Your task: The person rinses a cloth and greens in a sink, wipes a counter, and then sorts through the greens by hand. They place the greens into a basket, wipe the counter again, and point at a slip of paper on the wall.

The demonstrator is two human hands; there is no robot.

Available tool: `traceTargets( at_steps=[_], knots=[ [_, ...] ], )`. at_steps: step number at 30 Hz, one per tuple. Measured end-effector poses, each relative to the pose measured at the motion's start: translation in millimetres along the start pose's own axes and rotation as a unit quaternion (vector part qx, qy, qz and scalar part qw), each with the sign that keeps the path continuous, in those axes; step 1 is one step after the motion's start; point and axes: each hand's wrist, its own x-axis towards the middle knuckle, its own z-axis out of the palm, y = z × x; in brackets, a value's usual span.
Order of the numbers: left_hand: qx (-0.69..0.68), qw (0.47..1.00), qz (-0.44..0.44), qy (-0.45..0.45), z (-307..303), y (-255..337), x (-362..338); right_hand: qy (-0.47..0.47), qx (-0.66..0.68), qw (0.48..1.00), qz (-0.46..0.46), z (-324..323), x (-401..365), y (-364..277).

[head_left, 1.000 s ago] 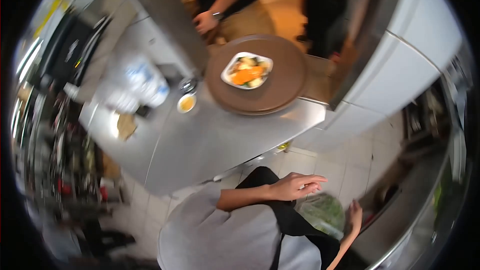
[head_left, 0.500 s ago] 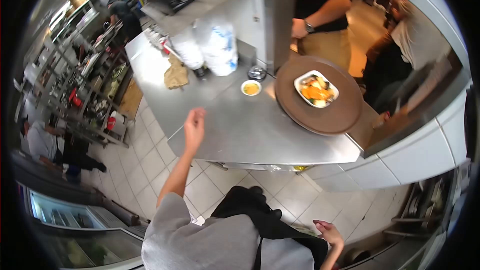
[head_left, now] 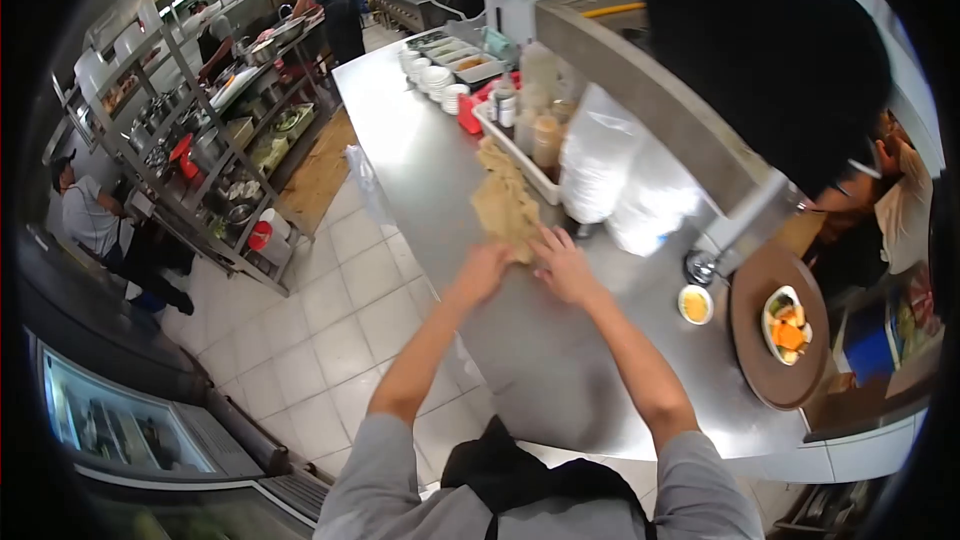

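Note:
A crumpled tan cloth [head_left: 503, 205] lies on the steel counter [head_left: 640, 360] in front of me. My left hand [head_left: 484, 272] is at the cloth's near left corner, its fingers curled against the fabric and slightly blurred. On the other side, my right hand [head_left: 565, 268] has its fingers spread, with the fingertips touching the cloth's near right edge. Right of my hands are white plastic bags [head_left: 600, 165], a small bowl of yellow sauce [head_left: 695, 305], and a brown round tray [head_left: 748, 340] bearing a white dish of food [head_left: 787, 328].
Behind the cloth stands a white bin [head_left: 515, 150] of bottles, near stacked white cups [head_left: 437, 80] and ingredient containers [head_left: 470, 67]. A black machine [head_left: 770, 70] overhangs the right side. Metal shelving [head_left: 225, 195] and co-workers are at left, beyond the tiled floor.
My view has swung left along the counter. Both hands have come forward to the cloth; the right was near my body before. The tray and sauce bowl now appear farther right.

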Motion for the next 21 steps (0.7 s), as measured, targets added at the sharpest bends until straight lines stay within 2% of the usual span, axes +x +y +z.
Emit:
traceTargets(
  at_steps=[2, 4, 5, 6, 7, 8, 9, 10, 11, 13, 14, 15, 16, 17, 18, 19, 20, 21],
  knots=[
    [-0.014, 0.999, 0.02, -0.022, -13, 5, -34, -0.136, -0.057, 0.989, 0.009, 26, 7, 12],
    [-0.044, 0.998, -0.006, -0.048, -27, 14, -72, -0.2, -0.071, 0.977, 0.036, 15, -14, -9],
    [-0.049, 0.998, -0.007, -0.048, -43, 23, -75, -0.266, -0.021, 0.96, 0.086, 7, -32, -15],
    [-0.12, 0.982, -0.056, -0.136, -60, 35, -80, -0.331, 0.031, 0.933, 0.137, -2, -43, -23],
    [-0.189, 0.95, -0.104, -0.225, -72, 41, -85, -0.335, 0.032, 0.931, 0.143, -17, -32, -37],
    [-0.194, 0.947, -0.106, -0.231, -78, 40, -81, -0.361, 0.165, 0.884, 0.246, -37, -14, -50],
    [-0.323, 0.922, -0.132, -0.165, -84, 37, -70, -0.373, 0.293, 0.811, 0.343, -45, -7, -58],
    [-0.444, 0.877, -0.156, -0.095, -88, 34, -59, -0.373, 0.295, 0.807, 0.351, -37, -13, -58],
    [-0.447, 0.875, -0.159, -0.101, -91, 23, -52, -0.32, 0.273, 0.842, 0.338, -22, -22, -52],
    [-0.445, 0.869, -0.215, -0.009, -93, -7, -38, -0.206, 0.219, 0.905, 0.301, 14, -34, -29],
    [-0.444, 0.872, -0.203, -0.008, -89, -9, -43, -0.141, 0.186, 0.934, 0.27, 27, -27, -15],
    [-0.246, 0.957, -0.148, -0.03, -82, -10, -63, -0.074, 0.152, 0.957, 0.237, 32, -17, -5],
    [-0.037, 0.993, -0.096, -0.053, -76, -11, -76, -0.072, 0.151, 0.957, 0.237, 33, -12, -13],
    [-0.039, 0.993, -0.099, -0.057, -70, -14, -79, -0.051, 0.063, 0.967, 0.24, 33, -11, -32],
    [-0.029, 0.993, -0.116, -0.022, -64, -17, -87, -0.034, -0.023, 0.969, 0.246, 35, -17, -47],
    [-0.017, 0.991, -0.129, 0.018, -63, -16, -89, 0.019, -0.05, 0.975, 0.217, 41, -20, -42],
    [-0.016, 0.992, -0.126, 0.019, -66, -16, -89, 0.022, -0.05, 0.975, 0.216, 41, -22, -39],
    [-0.079, 0.986, -0.139, 0.034, -69, -16, -87, 0.051, 0.127, 0.935, 0.326, 40, -22, -35]
  ],
)
